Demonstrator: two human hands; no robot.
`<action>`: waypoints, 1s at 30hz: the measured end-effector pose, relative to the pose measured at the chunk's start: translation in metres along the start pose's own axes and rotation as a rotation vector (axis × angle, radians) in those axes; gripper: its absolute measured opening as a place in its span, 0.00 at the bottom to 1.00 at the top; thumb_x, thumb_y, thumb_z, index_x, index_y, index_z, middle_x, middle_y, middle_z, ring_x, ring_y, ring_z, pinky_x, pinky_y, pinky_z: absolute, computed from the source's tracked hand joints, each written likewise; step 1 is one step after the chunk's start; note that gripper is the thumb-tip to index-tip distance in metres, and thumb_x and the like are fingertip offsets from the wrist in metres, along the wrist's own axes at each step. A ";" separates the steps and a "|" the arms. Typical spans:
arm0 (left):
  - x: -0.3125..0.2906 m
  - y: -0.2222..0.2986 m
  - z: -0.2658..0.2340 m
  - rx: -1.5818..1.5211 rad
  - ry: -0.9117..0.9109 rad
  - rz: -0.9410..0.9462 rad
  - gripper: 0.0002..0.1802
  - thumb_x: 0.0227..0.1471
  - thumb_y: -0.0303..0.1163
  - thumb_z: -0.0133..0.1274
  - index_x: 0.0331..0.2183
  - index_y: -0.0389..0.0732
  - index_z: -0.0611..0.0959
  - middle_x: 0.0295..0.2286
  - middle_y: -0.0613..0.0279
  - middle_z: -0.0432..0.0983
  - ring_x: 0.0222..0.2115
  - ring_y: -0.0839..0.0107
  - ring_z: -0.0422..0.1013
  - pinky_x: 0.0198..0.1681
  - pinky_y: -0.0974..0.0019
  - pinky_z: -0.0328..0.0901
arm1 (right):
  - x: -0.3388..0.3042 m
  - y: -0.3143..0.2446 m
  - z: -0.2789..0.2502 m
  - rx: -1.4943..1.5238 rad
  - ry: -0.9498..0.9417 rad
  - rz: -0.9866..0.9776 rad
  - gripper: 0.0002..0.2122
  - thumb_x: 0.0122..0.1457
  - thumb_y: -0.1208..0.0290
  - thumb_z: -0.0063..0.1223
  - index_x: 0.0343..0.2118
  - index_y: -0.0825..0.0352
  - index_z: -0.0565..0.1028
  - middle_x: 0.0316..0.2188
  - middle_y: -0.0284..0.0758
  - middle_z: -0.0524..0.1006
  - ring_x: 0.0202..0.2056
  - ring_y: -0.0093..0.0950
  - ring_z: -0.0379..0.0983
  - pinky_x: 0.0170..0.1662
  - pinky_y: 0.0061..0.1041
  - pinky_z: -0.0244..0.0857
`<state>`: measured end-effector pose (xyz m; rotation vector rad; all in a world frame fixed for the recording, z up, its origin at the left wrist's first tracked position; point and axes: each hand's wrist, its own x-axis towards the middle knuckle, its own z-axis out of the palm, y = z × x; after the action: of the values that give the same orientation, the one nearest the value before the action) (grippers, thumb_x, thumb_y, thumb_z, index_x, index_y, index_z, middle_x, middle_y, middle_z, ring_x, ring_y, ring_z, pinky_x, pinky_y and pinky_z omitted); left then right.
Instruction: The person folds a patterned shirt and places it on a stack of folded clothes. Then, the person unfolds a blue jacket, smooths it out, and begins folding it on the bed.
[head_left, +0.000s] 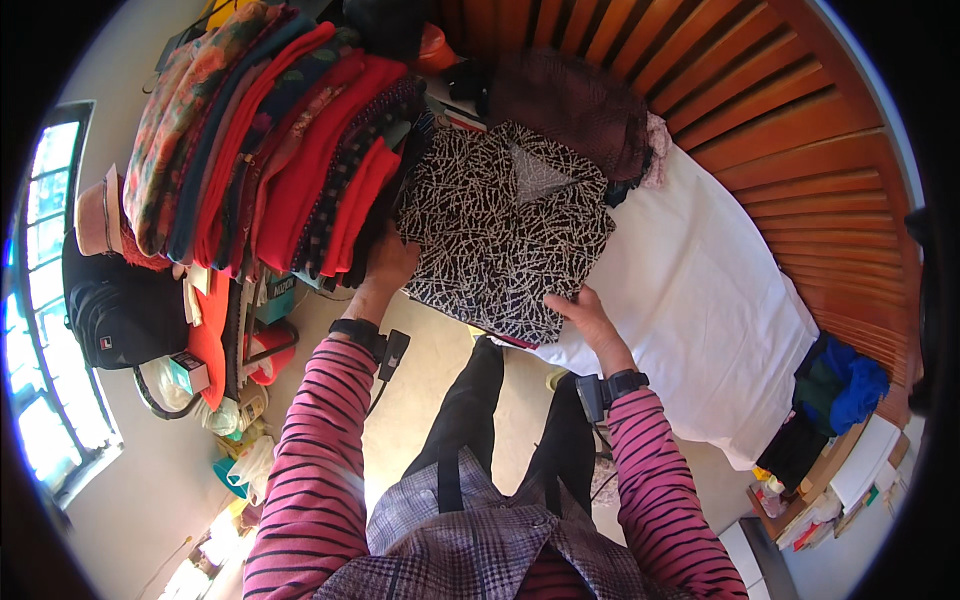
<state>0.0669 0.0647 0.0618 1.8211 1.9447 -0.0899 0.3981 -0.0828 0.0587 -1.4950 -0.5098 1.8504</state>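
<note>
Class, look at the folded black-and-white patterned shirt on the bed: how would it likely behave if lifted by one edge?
The patterned shirt is thin cloth, so it would probably droop and unfold. It looks light. On the smooth white sheet it would likely slide and bunch if pushed.

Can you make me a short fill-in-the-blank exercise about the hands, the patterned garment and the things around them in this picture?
1. The folded black-and-white patterned garment lies on a ____ bed sheet.
2. The right hand rests on the garment's near edge; the left hand is at its ____ edge.
3. The tall stack of folded, mostly red clothes stands to the ____ of the garment.
4. Both sleeves are pink with dark ____.

Missing words: white; left; left; stripes
</note>
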 end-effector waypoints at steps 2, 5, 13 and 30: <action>-0.002 0.001 0.000 0.008 0.004 -0.034 0.39 0.49 0.30 0.53 0.60 0.33 0.60 0.51 0.27 0.67 0.52 0.38 0.66 0.59 0.49 0.61 | -0.005 0.004 0.007 -0.187 0.003 0.010 0.23 0.53 0.65 0.65 0.51 0.69 0.73 0.43 0.32 0.78 0.41 0.23 0.75 0.45 0.25 0.70; 0.002 0.001 0.005 0.006 -0.003 -0.075 0.35 0.46 0.26 0.51 0.58 0.33 0.63 0.50 0.29 0.68 0.52 0.38 0.66 0.57 0.49 0.62 | -0.010 0.012 0.013 -0.053 0.031 -0.031 0.17 0.54 0.71 0.61 0.46 0.71 0.75 0.39 0.33 0.79 0.39 0.23 0.74 0.45 0.26 0.69; 0.004 -0.009 0.019 0.238 0.198 0.201 0.24 0.47 0.21 0.51 0.48 0.33 0.68 0.40 0.37 0.74 0.41 0.42 0.74 0.43 0.50 0.71 | 0.002 0.056 0.017 -0.143 0.187 -0.031 0.15 0.55 0.72 0.58 0.45 0.73 0.76 0.39 0.36 0.80 0.39 0.27 0.75 0.47 0.28 0.67; -0.041 0.029 0.000 0.415 0.328 0.518 0.37 0.51 0.25 0.52 0.61 0.34 0.60 0.59 0.43 0.57 0.57 0.44 0.59 0.59 0.49 0.58 | -0.016 0.015 0.020 -0.569 0.516 -0.011 0.24 0.51 0.66 0.63 0.50 0.67 0.67 0.32 0.39 0.78 0.36 0.37 0.76 0.40 0.37 0.70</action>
<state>0.0953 0.0301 0.0854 2.7101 1.6676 -0.0261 0.3767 -0.1024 0.0646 -2.2439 -0.8209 1.2744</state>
